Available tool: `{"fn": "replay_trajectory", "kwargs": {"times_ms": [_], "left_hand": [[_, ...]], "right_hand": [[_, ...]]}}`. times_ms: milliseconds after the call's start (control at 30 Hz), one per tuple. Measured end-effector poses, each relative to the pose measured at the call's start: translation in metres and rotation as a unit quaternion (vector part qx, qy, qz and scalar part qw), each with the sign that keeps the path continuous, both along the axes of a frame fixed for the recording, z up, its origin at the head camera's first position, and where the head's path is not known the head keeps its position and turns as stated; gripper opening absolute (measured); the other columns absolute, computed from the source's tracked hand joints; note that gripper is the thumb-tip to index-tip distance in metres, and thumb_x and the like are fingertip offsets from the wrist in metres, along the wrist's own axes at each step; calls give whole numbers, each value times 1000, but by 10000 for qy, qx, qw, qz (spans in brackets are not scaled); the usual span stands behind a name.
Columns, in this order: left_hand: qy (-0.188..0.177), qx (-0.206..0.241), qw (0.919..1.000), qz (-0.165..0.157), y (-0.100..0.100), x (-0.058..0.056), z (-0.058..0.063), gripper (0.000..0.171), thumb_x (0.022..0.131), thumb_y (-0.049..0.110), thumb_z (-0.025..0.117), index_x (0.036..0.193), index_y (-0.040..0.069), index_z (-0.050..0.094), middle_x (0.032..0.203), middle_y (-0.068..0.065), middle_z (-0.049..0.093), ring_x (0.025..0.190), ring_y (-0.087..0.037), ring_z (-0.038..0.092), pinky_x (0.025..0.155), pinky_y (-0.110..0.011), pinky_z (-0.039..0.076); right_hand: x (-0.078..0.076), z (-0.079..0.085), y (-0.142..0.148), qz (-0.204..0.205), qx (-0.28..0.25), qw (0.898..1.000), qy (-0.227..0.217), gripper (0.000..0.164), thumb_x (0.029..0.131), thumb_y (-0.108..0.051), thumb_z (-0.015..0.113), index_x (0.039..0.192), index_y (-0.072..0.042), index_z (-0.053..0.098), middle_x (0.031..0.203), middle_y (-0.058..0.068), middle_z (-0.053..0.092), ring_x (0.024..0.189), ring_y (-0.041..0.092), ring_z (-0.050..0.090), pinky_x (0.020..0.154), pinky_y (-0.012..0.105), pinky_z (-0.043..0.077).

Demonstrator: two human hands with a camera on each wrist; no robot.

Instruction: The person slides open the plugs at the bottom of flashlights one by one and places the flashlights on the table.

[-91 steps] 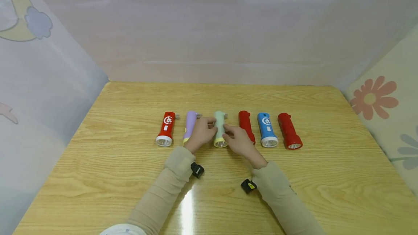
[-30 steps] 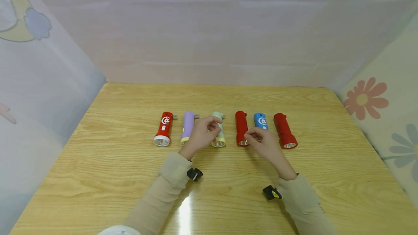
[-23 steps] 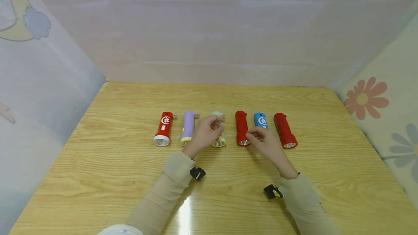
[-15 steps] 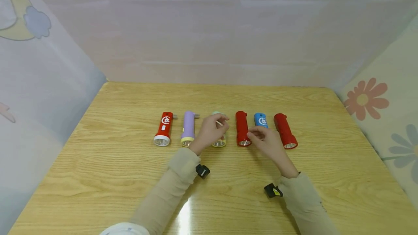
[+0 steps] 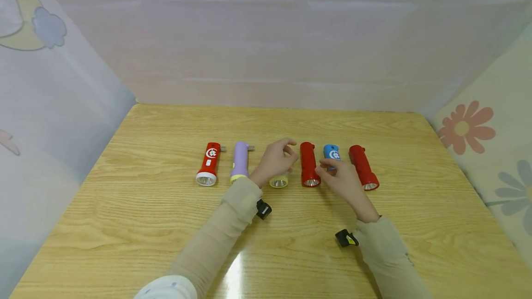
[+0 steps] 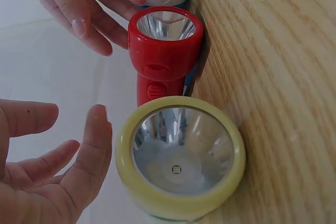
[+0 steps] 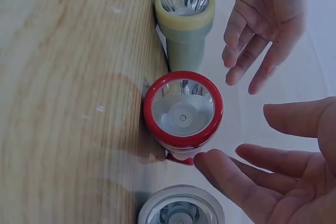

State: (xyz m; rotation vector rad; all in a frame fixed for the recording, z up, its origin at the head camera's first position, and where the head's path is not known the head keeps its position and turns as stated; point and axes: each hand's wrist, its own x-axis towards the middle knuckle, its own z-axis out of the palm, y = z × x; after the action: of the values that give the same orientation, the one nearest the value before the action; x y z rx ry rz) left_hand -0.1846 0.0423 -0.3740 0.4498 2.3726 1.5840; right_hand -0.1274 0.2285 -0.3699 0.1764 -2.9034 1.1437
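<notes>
Several flashlights lie in a row on the wooden table, lenses toward me. My left hand [image 5: 275,162] hovers over the pale green flashlight [image 5: 279,182], hiding most of its body; its yellow rim shows. In the left wrist view, those fingers are loosely bent beside the yellow-rimmed flashlight [image 6: 181,156] and hold nothing. My right hand [image 5: 344,182] is above the blue flashlight [image 5: 332,152], covering its front end. Its thumb and fingertips are near the plain red flashlight [image 5: 308,164]. In the right wrist view, one fingertip comes close to the red flashlight [image 7: 183,109]; contact cannot be told.
Left of the hands lie a purple flashlight [image 5: 240,158] and a red one with a white rim [image 5: 209,165], plug prongs pointing right. Another red flashlight [image 5: 364,168] is at the row's right end. Printed cloth walls [image 5: 266,50] border the wooden table [image 5: 166,225].
Both hands were at the green flashlight 3 seconds ago. The right hand has since moved right, over the blue flashlight. More recently, the left hand has shifted slightly right, covering more of the green one.
</notes>
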Motion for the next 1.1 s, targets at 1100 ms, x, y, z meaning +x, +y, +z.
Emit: {"fn": "replay_trajectory", "kwargs": {"times_ms": [1100], "left_hand": [[-471, -1438, 9879, -340, 13, -39, 6, 51, 92, 20, 52, 137, 2, 35, 101, -14, 60, 81, -24, 63, 73, -29, 50]], "right_hand": [[0, 5, -12, 348, 747, 9921, -946, 49, 91, -21, 55, 124, 15, 45, 120, 30, 51, 103, 41, 55, 79, 46, 49]]}}
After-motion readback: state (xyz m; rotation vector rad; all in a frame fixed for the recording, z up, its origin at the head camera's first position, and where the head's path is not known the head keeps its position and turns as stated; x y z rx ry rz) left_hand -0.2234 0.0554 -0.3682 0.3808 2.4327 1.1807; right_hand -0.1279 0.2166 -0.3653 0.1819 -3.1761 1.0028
